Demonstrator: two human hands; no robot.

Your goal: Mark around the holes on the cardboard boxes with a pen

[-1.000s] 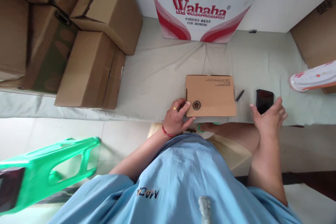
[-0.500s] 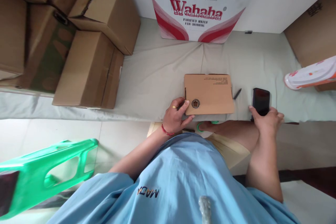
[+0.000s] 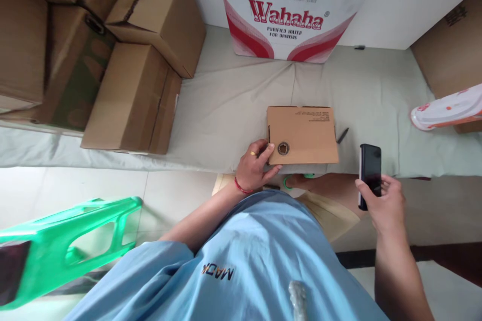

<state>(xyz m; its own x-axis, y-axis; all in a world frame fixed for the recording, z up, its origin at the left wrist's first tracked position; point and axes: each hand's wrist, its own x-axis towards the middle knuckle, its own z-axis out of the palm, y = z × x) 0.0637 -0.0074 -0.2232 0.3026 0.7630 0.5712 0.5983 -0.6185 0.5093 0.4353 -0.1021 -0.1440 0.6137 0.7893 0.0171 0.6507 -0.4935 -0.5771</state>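
A small flat cardboard box lies on the cloth-covered surface, a round dark mark near its lower left corner and fine print along its far edge. My left hand grips that box at its left corner, thumb on the top face and the other fingers by the side. In my right hand is a black smartphone, lifted over the front edge of the surface with the thumb along its left side. Between box and phone lies a short black pen.
Several brown cartons are stacked at the left. A white and red water carton stands against the back wall. To the right are a patterned white cylinder and a large carton. A green plastic stool stands on the floor.
My right hand has picked the phone up off the surface and drawn it toward my body. My left hand stays at the box's corner. The view has shifted slightly.
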